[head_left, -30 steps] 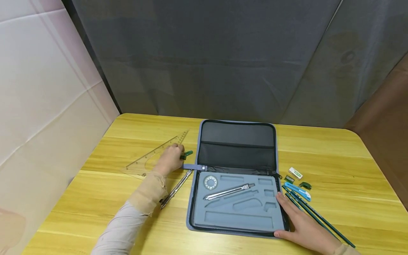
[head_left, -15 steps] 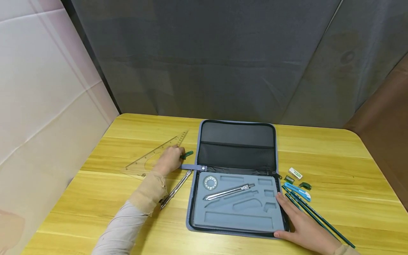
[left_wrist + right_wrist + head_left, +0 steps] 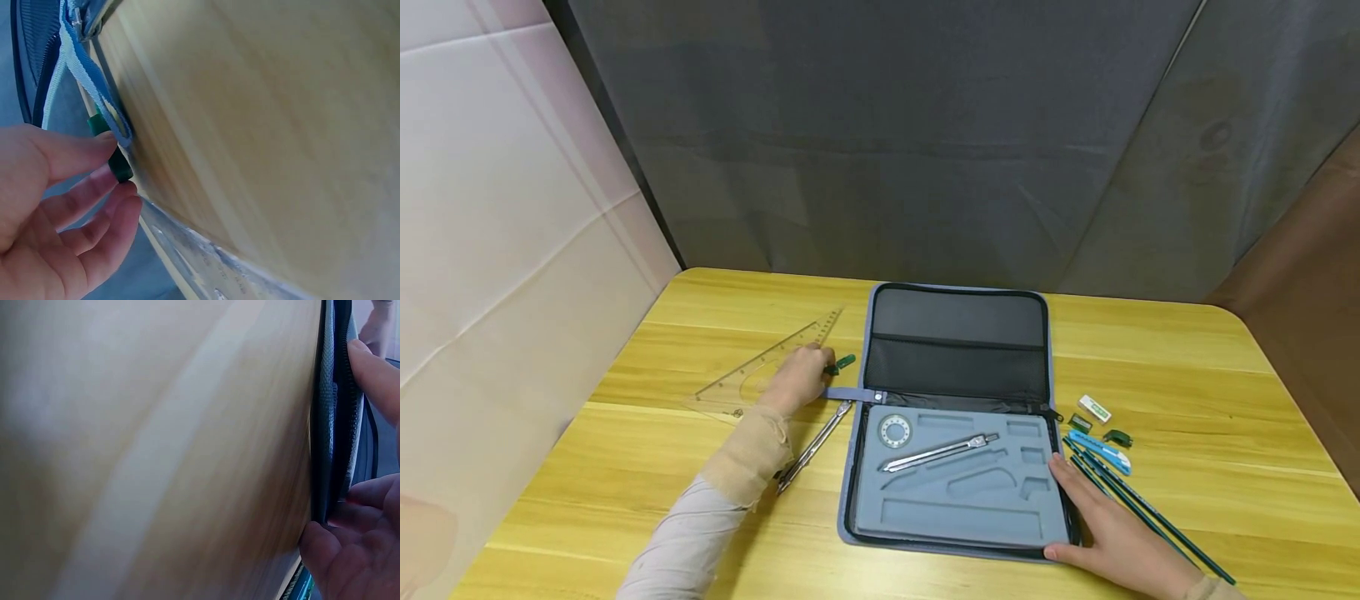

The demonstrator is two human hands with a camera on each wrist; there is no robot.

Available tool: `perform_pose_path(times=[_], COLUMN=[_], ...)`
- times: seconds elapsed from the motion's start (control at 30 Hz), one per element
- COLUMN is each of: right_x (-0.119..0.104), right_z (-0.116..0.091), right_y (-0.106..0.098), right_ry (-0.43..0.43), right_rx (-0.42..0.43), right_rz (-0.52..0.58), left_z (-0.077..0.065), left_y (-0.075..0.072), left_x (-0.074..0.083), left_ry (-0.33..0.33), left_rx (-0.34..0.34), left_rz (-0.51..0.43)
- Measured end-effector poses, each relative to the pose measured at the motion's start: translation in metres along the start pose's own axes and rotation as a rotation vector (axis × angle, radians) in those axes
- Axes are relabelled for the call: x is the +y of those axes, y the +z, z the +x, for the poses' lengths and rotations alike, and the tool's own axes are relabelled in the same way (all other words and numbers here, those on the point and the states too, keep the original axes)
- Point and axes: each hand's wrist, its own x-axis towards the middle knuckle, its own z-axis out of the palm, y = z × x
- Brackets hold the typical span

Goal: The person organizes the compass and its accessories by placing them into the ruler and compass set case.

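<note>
My left hand (image 3: 797, 379) pinches a small dark green stick-shaped piece (image 3: 119, 164) between thumb and fingers; its exact kind is unclear. Beneath that hand lies a clear set square (image 3: 730, 387), partly hidden. A blue strap (image 3: 850, 392) runs from the open zip case (image 3: 957, 342) towards the hand. My right hand (image 3: 1112, 537) holds the case's right front edge, thumb at the corner. In the case's grey-blue foam insert (image 3: 962, 518) are a silver compass (image 3: 936, 452), lying at a slant, and a round ring-marked disc (image 3: 895, 430).
A second compass (image 3: 814, 447) lies on the table left of the case. To the right are a white eraser (image 3: 1095, 407), a small green sharpener (image 3: 1081, 422), another green piece (image 3: 1118, 437), a blue cutter (image 3: 1100, 451) and several dark green pencils (image 3: 1157, 510).
</note>
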Motion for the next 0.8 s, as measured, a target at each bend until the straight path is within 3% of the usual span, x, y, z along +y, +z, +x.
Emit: perform_pose_path(times=[0.33, 0.6, 0.8], right_x=[-0.001, -0.001, 0.0], right_z=[-0.001, -0.001, 0.0], right_y=[-0.001, 0.0, -0.001], right_ry=[-0.003, -0.011, -0.016], right_rx=[0.003, 0.009, 0.006], right_rz=[-0.008, -0.008, 0.007], left_z=[0.004, 0.005, 0.008], left_y=[-0.003, -0.001, -0.002], left_x=[0.009, 0.022, 0.032], left_ry=[0.046, 0.164, 0.165], left_rx=[0.02, 0.11, 0.102], left_rz=[0.026, 0.017, -0.015])
